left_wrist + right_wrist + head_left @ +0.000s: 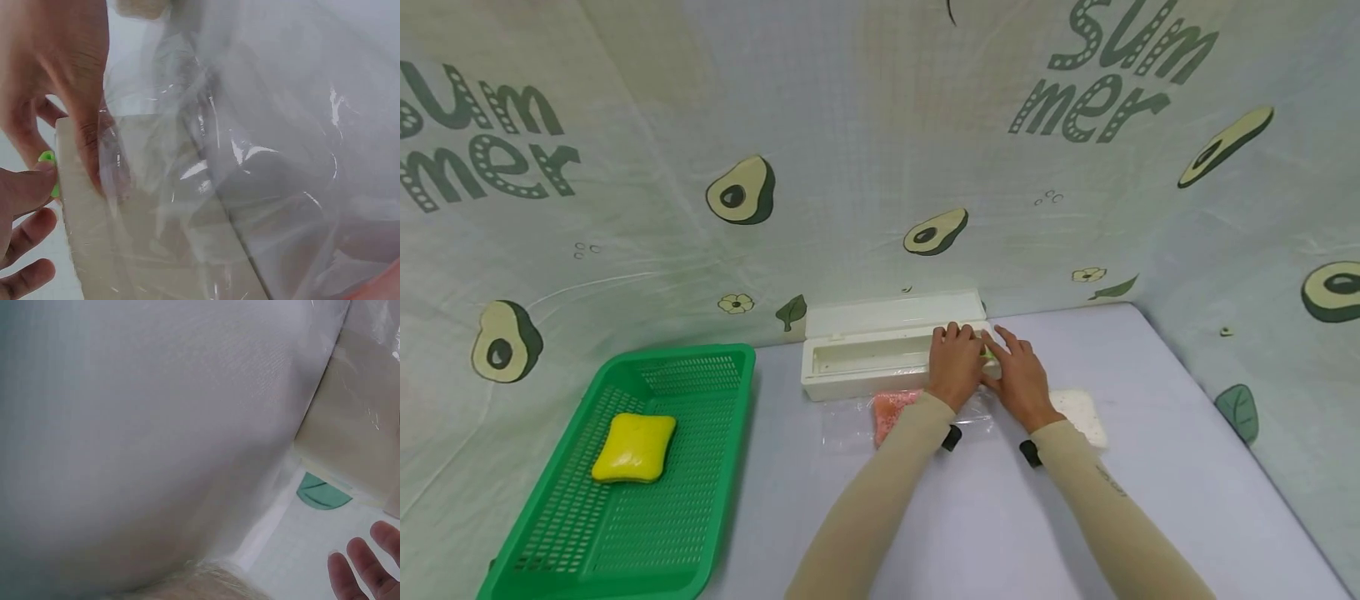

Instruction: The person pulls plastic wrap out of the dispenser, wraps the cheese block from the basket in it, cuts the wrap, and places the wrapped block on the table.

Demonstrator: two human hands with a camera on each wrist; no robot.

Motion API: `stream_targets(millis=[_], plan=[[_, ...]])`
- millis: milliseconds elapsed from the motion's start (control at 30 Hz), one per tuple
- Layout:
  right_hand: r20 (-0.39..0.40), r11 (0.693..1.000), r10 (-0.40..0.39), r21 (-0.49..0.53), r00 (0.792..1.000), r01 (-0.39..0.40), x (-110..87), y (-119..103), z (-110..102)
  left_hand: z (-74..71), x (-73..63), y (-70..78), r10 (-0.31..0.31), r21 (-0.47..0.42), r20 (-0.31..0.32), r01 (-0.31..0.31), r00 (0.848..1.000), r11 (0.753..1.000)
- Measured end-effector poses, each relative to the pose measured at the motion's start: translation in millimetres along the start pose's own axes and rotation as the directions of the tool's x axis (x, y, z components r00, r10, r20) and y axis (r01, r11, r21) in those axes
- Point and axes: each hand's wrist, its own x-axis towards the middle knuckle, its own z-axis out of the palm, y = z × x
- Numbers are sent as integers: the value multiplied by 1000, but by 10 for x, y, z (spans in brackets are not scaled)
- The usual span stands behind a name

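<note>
- Left hand (957,367) bends over the right end of the open white box (857,387), a fingertip touching a bright green piece (47,155); whether it pinches, I cannot tell.
- Right hand (1021,382) spans that end, fingers extended and spread, thumb against the front.
- Box stands at the counter's (985,525) back, behind a clear packet (847,421) with pink contents.

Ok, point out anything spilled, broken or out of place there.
Nothing looks spilled or broken. The only slightly untidy thing is the clear plastic bag: it lies loose and wrinkled along the front of the open white box.
</note>
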Motion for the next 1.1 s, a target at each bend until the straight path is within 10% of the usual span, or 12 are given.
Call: stream_targets(millis=[1100], plan=[[11, 1000, 16, -18, 1000, -16, -16, 5, -60, -87, -103, -169, 31, 1, -20, -31, 999, 1000]])
